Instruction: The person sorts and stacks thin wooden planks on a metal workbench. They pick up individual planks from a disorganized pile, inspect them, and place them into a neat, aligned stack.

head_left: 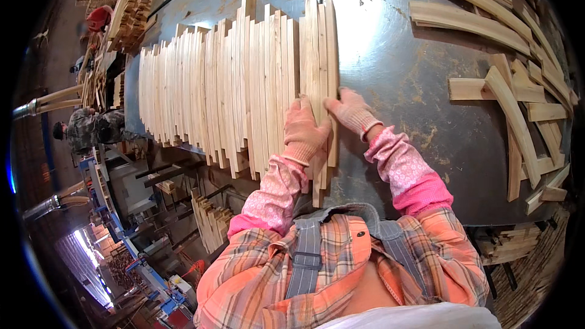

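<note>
A long row of pale wooden strips (225,91) stands side by side on the metal tabletop, their ends uneven. At its right end, a small group of wooden strips (314,55) sits across a narrow dark gap. My left hand (304,133), in a knitted glove, is closed over this group, fingers at its left side and thumb on top. My right hand (353,111), gloved too, presses the outermost strip (333,42) from the right, its thumb at the upper edge. Some fingertips are hidden against the wood.
Curved wooden pieces (472,24) and crossed offcuts (518,128) lie along the right side of the metal tabletop (396,73), with sawdust patches. Stacked wood (210,222) stands below the left edge. Another person (94,129) is at the far left, near blue machinery (116,207).
</note>
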The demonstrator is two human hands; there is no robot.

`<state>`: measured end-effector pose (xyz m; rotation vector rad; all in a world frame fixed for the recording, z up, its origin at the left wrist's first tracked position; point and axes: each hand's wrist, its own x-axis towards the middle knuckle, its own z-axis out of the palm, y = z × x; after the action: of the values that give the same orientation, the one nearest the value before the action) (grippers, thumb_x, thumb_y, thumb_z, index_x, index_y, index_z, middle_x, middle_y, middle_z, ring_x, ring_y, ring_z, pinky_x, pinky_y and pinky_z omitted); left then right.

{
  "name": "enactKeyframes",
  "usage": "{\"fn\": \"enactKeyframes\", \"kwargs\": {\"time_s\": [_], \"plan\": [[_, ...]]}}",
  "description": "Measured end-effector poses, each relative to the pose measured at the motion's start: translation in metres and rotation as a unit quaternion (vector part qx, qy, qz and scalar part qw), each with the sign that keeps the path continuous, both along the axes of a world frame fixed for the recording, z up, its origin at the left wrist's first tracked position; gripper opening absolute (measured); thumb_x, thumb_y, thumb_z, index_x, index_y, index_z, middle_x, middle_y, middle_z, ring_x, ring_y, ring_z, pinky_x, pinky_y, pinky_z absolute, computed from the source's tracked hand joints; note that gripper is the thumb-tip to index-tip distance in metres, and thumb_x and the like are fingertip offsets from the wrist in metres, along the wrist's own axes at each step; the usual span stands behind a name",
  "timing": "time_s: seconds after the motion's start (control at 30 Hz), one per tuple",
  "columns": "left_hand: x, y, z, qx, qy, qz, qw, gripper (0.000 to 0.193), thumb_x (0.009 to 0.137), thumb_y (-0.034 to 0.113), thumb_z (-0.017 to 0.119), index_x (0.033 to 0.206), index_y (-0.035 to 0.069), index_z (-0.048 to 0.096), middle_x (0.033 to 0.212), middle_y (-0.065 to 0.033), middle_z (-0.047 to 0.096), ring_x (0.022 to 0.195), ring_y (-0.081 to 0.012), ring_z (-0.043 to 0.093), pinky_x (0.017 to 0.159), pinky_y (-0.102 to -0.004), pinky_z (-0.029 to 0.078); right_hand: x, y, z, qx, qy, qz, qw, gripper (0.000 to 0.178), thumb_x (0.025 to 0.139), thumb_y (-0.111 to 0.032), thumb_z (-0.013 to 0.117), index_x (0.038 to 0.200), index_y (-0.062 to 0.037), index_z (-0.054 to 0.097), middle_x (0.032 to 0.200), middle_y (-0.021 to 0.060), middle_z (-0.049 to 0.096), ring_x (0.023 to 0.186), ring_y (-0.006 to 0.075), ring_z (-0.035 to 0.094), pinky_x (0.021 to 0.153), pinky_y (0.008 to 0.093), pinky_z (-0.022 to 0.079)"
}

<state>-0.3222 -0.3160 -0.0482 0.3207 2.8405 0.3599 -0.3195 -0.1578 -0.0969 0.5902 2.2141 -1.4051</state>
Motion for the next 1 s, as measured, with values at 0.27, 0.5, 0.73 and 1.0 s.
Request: {"fn": "enactKeyframes", "kwargs": {"time_s": [0.27,0.5,0.73,1.0], "plan": [[-0.004,-0.003,0.048,0.232,-0.080,-0.094,0.965,0.058,0.075,0.023,0.074,0.125,-0.002,0.059,0.122,-0.0272,0.063,0.116,-0.0421,0.060,0.104,-0.0497,0.046,0.006,0.002,0.001,-0.051,-0.069,-0.065,0.994,0.055,0.095,-0.049,0.061,0.124,-0.0028,0.068,0.114,0.0264,0.072,0.110,0.0411,0.070,0.094,0.0472,0.055],[-0.024,-0.046,0.005,0.237,-0.035,-0.051,0.970,0.088,0.074,0.023,0.073,0.148,-0.006,0.038,0.151,-0.0294,0.040,0.144,-0.0473,0.036,0.121,-0.0525,0.031,-0.051,-0.035,0.004,0.103,-0.031,-0.006,0.994,0.058,0.096,-0.053,0.059,0.112,0.0009,0.069,0.107,0.0287,0.072,0.108,0.0475,0.067,0.091,0.0505,0.053],[0.040,-0.050,-0.062,0.074,0.044,0.046,0.995,0.062,0.077,0.019,0.069,0.132,-0.005,0.051,0.126,-0.0306,0.057,0.117,-0.0471,0.056,0.105,-0.0544,0.043,-0.013,-0.049,-0.057,-0.036,0.064,0.053,0.996,0.043,0.093,-0.042,0.064,0.106,-0.0025,0.073,0.101,0.0230,0.075,0.098,0.0445,0.071,0.085,0.0476,0.057],[0.111,-0.036,-0.067,-0.121,0.180,0.005,0.976,0.075,0.086,0.038,0.069,0.146,-0.003,0.049,0.148,-0.0303,0.051,0.139,-0.0467,0.046,0.119,-0.0518,0.034,0.056,-0.049,-0.026,-0.130,0.100,0.092,0.982,0.055,0.091,-0.042,0.065,0.116,0.0069,0.069,0.115,0.0323,0.070,0.113,0.0456,0.067,0.098,0.0471,0.053]]}}
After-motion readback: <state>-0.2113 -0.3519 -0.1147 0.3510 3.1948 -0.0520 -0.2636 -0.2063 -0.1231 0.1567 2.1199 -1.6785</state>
